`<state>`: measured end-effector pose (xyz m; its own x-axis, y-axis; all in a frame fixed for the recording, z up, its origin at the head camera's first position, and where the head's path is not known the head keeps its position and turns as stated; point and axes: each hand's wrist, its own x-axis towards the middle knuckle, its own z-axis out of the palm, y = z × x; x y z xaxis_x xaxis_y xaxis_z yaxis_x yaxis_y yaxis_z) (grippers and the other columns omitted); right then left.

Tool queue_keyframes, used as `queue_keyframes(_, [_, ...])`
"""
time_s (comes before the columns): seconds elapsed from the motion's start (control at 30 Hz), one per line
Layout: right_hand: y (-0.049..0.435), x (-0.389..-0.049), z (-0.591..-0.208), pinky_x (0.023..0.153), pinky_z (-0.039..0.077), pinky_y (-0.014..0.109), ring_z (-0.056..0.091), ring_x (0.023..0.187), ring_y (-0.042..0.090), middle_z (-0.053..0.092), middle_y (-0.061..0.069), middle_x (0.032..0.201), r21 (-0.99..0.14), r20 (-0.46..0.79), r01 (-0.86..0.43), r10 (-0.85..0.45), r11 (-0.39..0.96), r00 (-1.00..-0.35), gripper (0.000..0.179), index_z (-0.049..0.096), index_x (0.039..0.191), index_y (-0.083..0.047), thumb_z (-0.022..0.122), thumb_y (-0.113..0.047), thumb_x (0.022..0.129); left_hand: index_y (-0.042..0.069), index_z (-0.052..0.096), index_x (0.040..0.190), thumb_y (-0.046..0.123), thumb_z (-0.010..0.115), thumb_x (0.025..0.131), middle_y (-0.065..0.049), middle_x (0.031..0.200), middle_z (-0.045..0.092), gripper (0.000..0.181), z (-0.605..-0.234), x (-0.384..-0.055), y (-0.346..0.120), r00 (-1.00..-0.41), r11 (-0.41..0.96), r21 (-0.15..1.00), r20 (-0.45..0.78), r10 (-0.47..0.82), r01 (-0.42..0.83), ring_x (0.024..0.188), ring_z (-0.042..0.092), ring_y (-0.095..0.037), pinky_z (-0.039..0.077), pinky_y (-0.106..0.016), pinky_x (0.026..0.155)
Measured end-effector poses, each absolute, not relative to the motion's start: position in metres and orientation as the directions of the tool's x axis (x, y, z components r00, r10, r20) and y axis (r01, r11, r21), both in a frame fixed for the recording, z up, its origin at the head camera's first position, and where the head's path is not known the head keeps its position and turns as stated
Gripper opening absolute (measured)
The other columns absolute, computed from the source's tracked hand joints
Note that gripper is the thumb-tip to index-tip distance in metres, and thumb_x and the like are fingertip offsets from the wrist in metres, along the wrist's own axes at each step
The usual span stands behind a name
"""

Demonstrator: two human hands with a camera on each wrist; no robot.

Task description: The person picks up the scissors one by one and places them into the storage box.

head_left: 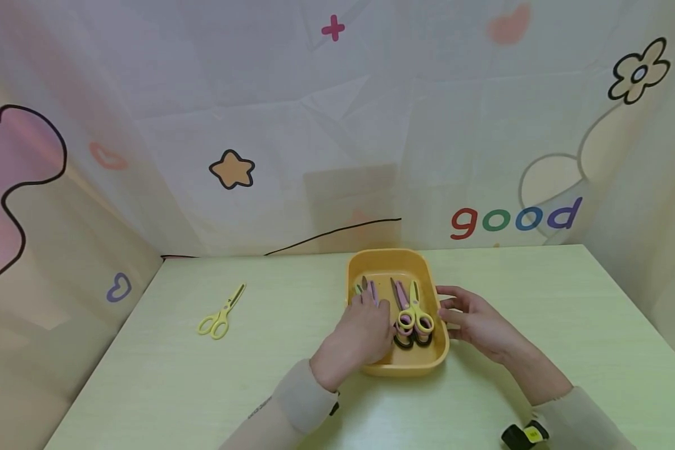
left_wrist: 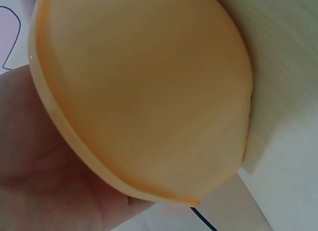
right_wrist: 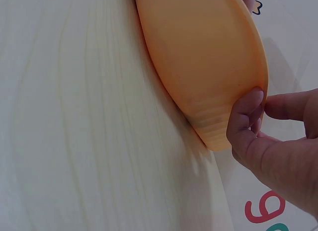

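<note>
A yellow-orange plastic tray (head_left: 405, 370) stands on the table with several pairs of scissors inside. My left hand (head_left: 362, 334) reaches over the tray's left side, its fingertips among scissors with a purple part (head_left: 374, 292). Most of those fingers are hidden, so I cannot tell whether they grip anything. In the left wrist view, its palm (left_wrist: 54, 176) lies over the tray rim. At the tray's right side, my right hand (head_left: 478, 322) pinches the rim, with curled fingers against the outer wall (right_wrist: 203, 52). Yellow-handled scissors (head_left: 414, 294) lie over pink (head_left: 402, 295) and black-handled ones (head_left: 403, 343).
Another pair of yellow scissors (head_left: 224, 311) lies on the table (head_left: 146, 375) to the left, blades pointing away. Behind the table hangs a pale printed cloth (head_left: 292, 125) with a star and the word "good". A black strap device (head_left: 524, 435) sits by the right sleeve.
</note>
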<state>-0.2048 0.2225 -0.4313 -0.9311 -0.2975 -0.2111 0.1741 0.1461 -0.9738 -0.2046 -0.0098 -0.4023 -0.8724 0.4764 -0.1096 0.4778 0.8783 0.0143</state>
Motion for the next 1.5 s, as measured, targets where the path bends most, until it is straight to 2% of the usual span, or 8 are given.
queue_keyframes(0.13, [0.223,-0.205,-0.432,0.090,0.057,0.034,0.057,0.110,0.030,0.043,0.026,0.133,-0.975,-0.206,0.169,-0.303,0.143,-0.931,0.059,0.024,0.157,0.004,0.053,-0.006,0.106,0.001,0.061,0.132,0.032,0.057,0.105,-0.029,0.143,0.051,0.041,-0.404,-0.207,-0.018,-0.851,0.850,0.065,-0.015,0.524,0.522,0.128,0.052,-0.041,0.052,-0.047,0.099])
queue_keyframes(0.23, [0.223,-0.205,-0.432,0.090,0.057,0.034,0.057,0.110,0.030,0.043,0.026,0.133,-0.976,-0.201,0.165,-0.305,0.140,-0.931,0.059,0.024,0.157,0.004,0.053,-0.006,0.107,0.003,0.065,0.123,0.026,0.059,0.104,-0.021,0.127,0.060,0.030,-0.405,-0.208,-0.026,-0.833,0.825,0.116,0.082,0.547,0.553,0.111,0.059,-0.032,0.054,-0.042,0.089])
queue_keyframes(0.37, [0.222,-0.204,-0.431,0.091,0.057,0.035,0.057,0.111,0.030,0.043,0.027,0.133,-0.976,-0.202,0.166,-0.306,0.140,-0.930,0.059,0.024,0.157,0.004,0.052,-0.006,0.106,0.005,0.067,0.118,0.021,0.061,0.103,-0.013,0.110,0.061,0.022,-0.405,-0.211,-0.038,-0.810,0.798,0.161,0.206,0.549,0.581,0.092,0.057,-0.026,0.052,-0.037,0.076])
queue_keyframes(0.53, [0.222,-0.204,-0.431,0.091,0.057,0.035,0.057,0.110,0.030,0.043,0.026,0.134,-0.975,-0.204,0.167,-0.303,0.145,-0.931,0.060,0.024,0.157,0.004,0.053,-0.007,0.106,0.008,0.067,0.115,0.019,0.063,0.103,-0.011,0.108,0.060,0.017,-0.405,-0.214,-0.051,-0.797,0.782,0.206,0.305,0.520,0.589,0.092,0.055,-0.026,0.050,-0.037,0.074])
queue_keyframes(0.87, [0.222,-0.204,-0.431,0.090,0.057,0.035,0.058,0.109,0.030,0.043,0.026,0.133,-0.976,-0.203,0.166,-0.302,0.143,-0.931,0.059,0.024,0.157,0.004,0.053,-0.007,0.107,0.007,0.068,0.110,0.010,0.062,0.101,-0.010,0.107,0.060,0.011,-0.409,-0.223,-0.078,-0.809,0.750,0.338,0.395,0.435,0.569,0.094,0.056,-0.027,0.049,-0.041,0.077])
queue_keyframes(1.13, [0.223,-0.204,-0.431,0.090,0.057,0.034,0.057,0.110,0.030,0.043,0.026,0.133,-0.976,-0.203,0.167,-0.302,0.139,-0.932,0.059,0.024,0.157,0.003,0.053,-0.007,0.106,0.006,0.067,0.111,0.007,0.062,0.101,-0.011,0.106,0.058,0.011,-0.411,-0.228,-0.104,-0.803,0.753,0.324,0.405,0.437,0.573,0.094,0.054,-0.030,0.047,-0.044,0.077])
queue_keyframes(1.27, [0.223,-0.204,-0.431,0.090,0.057,0.034,0.057,0.109,0.029,0.043,0.026,0.133,-0.976,-0.203,0.168,-0.305,0.138,-0.930,0.060,0.024,0.158,0.003,0.053,-0.008,0.106,0.007,0.065,0.117,0.007,0.062,0.101,-0.012,0.109,0.055,0.016,-0.414,-0.230,-0.118,-0.809,0.759,0.307,0.352,0.470,0.574,0.099,0.052,-0.032,0.045,-0.048,0.080])
queue_keyframes(1.5, [0.223,-0.204,-0.431,0.090,0.057,0.034,0.057,0.109,0.029,0.043,0.026,0.133,-0.976,-0.204,0.168,-0.303,0.141,-0.931,0.060,0.024,0.157,0.003,0.053,-0.008,0.107,0.008,0.061,0.125,0.009,0.062,0.102,-0.017,0.124,0.051,0.023,-0.418,-0.231,-0.142,-0.865,0.811,0.302,0.200,0.460,0.501,0.115,0.048,-0.039,0.043,-0.053,0.090])
